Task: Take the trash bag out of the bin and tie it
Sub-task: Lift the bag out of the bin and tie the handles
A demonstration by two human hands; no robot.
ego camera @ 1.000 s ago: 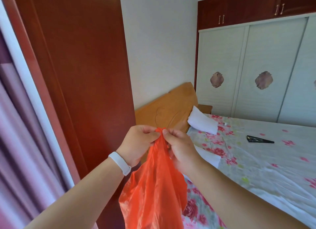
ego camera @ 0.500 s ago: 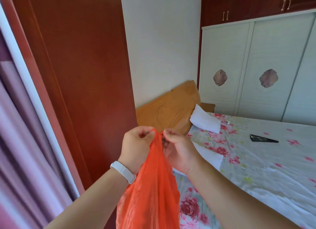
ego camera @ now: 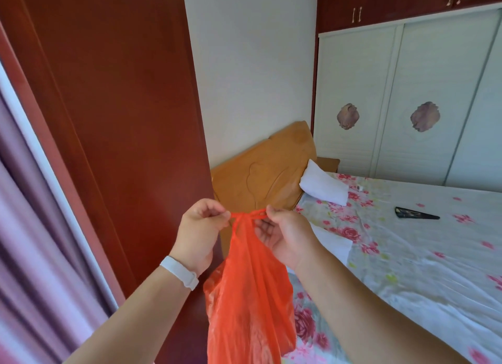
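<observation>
An orange plastic trash bag hangs in the air in front of me, its lower end cut off by the frame's bottom edge. Its top is gathered into two thin twisted strands that cross just above the bag's neck. My left hand, with a white band on the wrist, pinches the left strand. My right hand pinches the right strand. The strands are stretched taut sideways between my fingertips. The bin is not in view.
A tall red-brown wooden cabinet stands close on the left, with purple curtains beside it. A bed with a floral sheet, white pillow and a dark flat object lies right. White wardrobe doors stand behind.
My hands were close together, bunching the bag's top. They have moved apart, pulling the two twisted strands out sideways. The view has shifted slightly.
</observation>
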